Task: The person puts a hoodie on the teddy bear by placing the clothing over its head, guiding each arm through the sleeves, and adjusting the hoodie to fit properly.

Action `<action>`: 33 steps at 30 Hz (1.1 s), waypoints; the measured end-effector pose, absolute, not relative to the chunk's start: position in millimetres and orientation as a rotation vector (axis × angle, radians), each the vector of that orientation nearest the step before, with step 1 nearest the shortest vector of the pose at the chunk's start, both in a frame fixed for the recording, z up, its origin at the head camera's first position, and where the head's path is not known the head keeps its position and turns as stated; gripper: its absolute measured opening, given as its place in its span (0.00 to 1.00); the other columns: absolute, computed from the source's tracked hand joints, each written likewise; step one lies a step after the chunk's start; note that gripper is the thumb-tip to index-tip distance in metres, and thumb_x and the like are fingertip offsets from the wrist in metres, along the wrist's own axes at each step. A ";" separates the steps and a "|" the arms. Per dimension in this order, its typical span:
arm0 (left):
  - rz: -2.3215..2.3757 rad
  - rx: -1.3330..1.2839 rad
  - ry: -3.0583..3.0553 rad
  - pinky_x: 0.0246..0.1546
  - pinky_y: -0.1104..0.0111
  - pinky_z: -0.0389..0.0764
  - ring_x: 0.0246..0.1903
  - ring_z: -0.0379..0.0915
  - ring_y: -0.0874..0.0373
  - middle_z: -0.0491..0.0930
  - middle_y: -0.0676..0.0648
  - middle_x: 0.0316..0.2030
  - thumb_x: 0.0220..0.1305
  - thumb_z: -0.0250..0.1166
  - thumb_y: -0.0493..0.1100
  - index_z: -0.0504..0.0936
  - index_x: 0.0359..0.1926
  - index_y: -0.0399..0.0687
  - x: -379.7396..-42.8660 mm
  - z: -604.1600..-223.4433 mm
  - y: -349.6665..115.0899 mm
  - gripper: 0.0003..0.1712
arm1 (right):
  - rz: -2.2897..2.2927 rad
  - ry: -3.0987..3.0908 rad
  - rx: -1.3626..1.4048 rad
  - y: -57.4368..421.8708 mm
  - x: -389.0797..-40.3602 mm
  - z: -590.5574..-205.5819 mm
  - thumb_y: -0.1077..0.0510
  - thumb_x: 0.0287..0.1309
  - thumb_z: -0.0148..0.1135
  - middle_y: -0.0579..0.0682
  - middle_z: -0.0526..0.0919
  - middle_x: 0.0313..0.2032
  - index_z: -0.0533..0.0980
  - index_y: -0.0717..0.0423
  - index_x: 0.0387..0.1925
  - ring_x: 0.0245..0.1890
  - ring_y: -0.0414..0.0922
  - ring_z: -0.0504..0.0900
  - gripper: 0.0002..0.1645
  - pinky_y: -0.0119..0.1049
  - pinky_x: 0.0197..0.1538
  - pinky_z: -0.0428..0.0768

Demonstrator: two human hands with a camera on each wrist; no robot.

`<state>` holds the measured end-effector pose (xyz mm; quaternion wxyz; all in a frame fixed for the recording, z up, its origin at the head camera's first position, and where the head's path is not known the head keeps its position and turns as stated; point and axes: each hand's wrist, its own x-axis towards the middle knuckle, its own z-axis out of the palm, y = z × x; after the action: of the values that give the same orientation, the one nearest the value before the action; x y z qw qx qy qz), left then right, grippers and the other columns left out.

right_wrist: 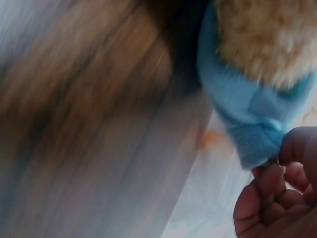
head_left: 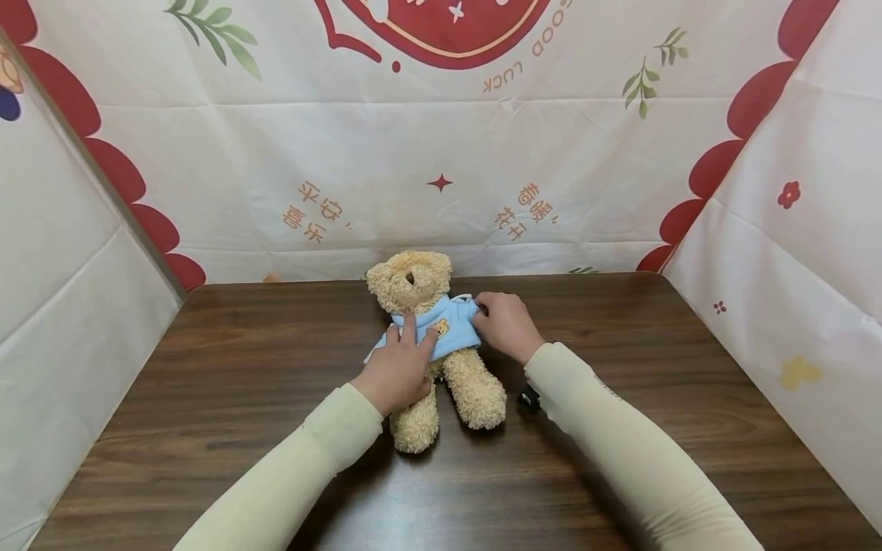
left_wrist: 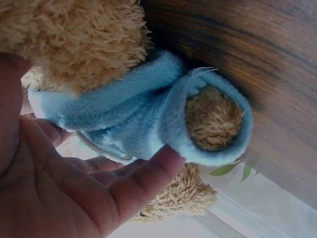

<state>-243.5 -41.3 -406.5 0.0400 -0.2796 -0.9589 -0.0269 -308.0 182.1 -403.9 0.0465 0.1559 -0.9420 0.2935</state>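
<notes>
A tan teddy bear (head_left: 475, 390) lies on its back on the table, head toward the back wall. It wears a light blue shirt (head_left: 451, 312) with a small yellow bear print. My left hand (head_left: 398, 366) rests on the shirt's front with its fingers extended; in the left wrist view, those fingers lie along the blue cloth beside a sleeve (left_wrist: 171, 116) with the furry paw (left_wrist: 214, 119) inside its cuff. At the opposite side, my right hand (head_left: 508, 325) pinches the end of the other sleeve (right_wrist: 255, 144) between thumb and fingers. The paw there cannot be seen.
The dark wood-grain table (head_left: 262, 398) reaches back to a white printed cloth wall (head_left: 413, 138), close behind the bear's head. Similar cloth walls stand left and right. A small black object (head_left: 529, 399) shows at the right wrist, partly under the sleeve.
</notes>
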 end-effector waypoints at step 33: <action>-0.124 -0.928 -2.916 0.30 0.56 0.84 0.63 0.61 0.28 0.53 0.25 0.70 0.63 0.67 0.49 0.62 0.74 0.44 -240.4 -405.1 -45.5 0.42 | 0.851 -2.936 0.622 213.2 -310.9 -398.9 0.57 0.67 0.55 0.50 0.75 0.33 0.73 0.56 0.45 0.28 0.45 0.72 0.09 0.41 0.34 0.72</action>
<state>-240.4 -45.5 -405.1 0.0394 -0.3029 -0.9513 -0.0403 -310.9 213.2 -398.9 0.0112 0.1994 -0.9411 0.2728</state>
